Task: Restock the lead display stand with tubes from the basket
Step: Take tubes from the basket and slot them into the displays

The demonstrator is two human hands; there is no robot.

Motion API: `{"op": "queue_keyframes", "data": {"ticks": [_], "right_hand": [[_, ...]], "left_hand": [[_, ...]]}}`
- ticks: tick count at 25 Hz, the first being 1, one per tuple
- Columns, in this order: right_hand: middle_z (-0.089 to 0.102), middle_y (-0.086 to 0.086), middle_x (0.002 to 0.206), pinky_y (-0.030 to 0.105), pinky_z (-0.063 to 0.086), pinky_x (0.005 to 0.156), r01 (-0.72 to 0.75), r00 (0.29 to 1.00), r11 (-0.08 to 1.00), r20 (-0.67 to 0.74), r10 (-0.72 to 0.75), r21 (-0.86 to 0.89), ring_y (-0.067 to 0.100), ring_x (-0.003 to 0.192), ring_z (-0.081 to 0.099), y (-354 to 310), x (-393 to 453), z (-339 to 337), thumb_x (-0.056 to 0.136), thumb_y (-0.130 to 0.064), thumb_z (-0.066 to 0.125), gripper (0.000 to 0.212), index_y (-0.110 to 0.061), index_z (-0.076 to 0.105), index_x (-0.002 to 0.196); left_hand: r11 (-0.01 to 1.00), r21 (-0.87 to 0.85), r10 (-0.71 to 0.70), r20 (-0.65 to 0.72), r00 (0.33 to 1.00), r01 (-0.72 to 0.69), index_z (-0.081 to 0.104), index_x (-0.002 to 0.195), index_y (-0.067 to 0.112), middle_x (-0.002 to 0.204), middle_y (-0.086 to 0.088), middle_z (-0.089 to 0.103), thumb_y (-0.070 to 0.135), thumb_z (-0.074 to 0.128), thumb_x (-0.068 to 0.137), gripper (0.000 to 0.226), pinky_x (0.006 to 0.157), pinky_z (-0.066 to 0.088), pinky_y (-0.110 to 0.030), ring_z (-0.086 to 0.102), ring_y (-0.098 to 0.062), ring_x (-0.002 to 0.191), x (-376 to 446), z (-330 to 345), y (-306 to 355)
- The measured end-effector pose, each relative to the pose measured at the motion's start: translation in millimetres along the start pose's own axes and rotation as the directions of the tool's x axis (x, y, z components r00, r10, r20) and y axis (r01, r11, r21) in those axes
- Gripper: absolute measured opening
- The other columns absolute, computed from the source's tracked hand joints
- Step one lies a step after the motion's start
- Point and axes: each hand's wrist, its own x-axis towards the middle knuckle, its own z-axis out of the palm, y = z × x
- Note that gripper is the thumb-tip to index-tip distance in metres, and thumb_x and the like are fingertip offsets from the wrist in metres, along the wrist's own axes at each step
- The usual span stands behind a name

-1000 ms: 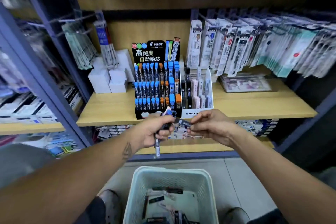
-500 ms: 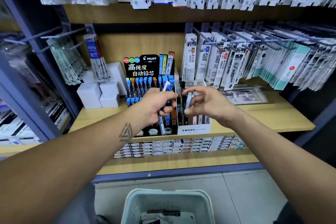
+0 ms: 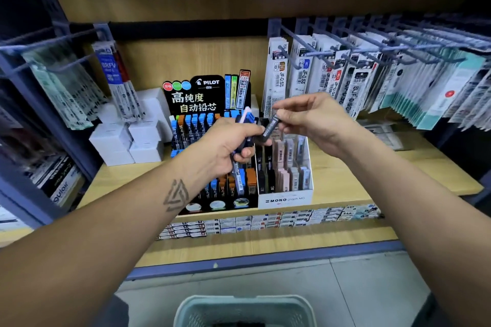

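Restock partly done, judging by the layout. Left hand [image 3: 233, 146] grips a bundle of tubes [image 3: 240, 167], fingers curled round them, blue caps sticking up above the fist and the clear ends hanging below it. Right hand [image 3: 313, 119] pinches one dark tube [image 3: 269, 129] between thumb and fingertips; that tube slants down toward the left hand, its lower end right at the left thumb, touching or not I cannot tell. Both hands hover in front of the stand [image 3: 212, 141]. Behind and below the left hand the stand's rows show blue and orange capped tubes, mostly full as far as visible; the hand hides the middle slots, so open gaps can't be confirmed. Just under the right hand sits a white box [image 3: 285, 198] of dark and pink tubes, also fairly full. Basket [image 3: 244, 308] is low, near the body, well apart from both hands; contents not readable here. Left to do: the pinched tube and the whole left-hand bundle aren't slotted yet. Likely next is dropping the dark tube into a matching slot.
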Motion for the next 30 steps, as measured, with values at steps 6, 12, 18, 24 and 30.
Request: {"op": "queue_keyframes", "data": {"ticks": [6,12,18,24,30], "right_hand": [[0.073,0.003,0.076,0.032,0.060,0.070,0.134,0.954,0.901,-0.191,-0.230,-0.412,0.020,0.071,0.074,1,27,-11,0.081,0.002,0.078,0.021,-0.018,0.072,0.081],[0.066,-0.010,0.078,0.002,0.043,0.064,0.152,0.947,0.697,-0.098,-0.305,-0.701,0.001,0.070,0.061,9,35,8,0.084,-0.009,0.079,0.013,-0.020,0.076,0.090],[0.068,-0.004,0.085,0.031,0.055,0.087,0.161,0.952,0.511,-0.004,-0.307,-0.844,0.017,0.084,0.066,24,41,16,0.085,-0.013,0.077,0.010,-0.022,0.076,0.090],[0.072,0.000,0.099,0.031,0.053,0.092,0.164,0.962,0.445,0.043,-0.269,-0.881,0.017,0.093,0.065,35,43,21,0.091,-0.011,0.070,0.015,-0.018,0.078,0.102],[0.074,0.003,0.089,0.035,0.058,0.078,0.160,0.983,0.810,0.016,-0.183,-0.565,0.017,0.076,0.071,17,18,37,0.093,-0.003,0.062,0.014,-0.013,0.072,0.098]], "left_hand": [[0.999,0.025,0.034,-0.120,0.992,-0.031,0.049,0.105,0.000,0.071,-0.018,0.064,0.002,0.059,0.095,0.015,0.035,0.020,-0.019,0.035,-0.013,0.038,14,-7,13],[0.999,0.023,0.033,-0.123,0.992,-0.030,0.050,0.102,0.000,0.067,-0.016,0.062,0.003,0.059,0.095,0.012,0.034,0.021,-0.017,0.036,-0.012,0.035,16,-13,12],[1.000,0.017,0.028,-0.128,0.991,-0.026,0.047,0.102,0.002,0.066,-0.016,0.062,0.001,0.059,0.094,0.014,0.033,0.022,-0.017,0.036,-0.013,0.035,15,-14,13],[1.000,0.021,0.019,-0.133,0.991,-0.016,0.051,0.103,0.000,0.066,-0.015,0.061,0.002,0.058,0.094,0.012,0.033,0.022,-0.017,0.037,-0.013,0.037,14,-14,13],[0.994,-0.086,0.056,-0.203,0.978,-0.075,0.052,0.097,0.003,0.061,-0.009,0.055,0.005,0.060,0.094,0.008,0.033,0.021,-0.018,0.037,-0.012,0.037,13,-11,15]]}}
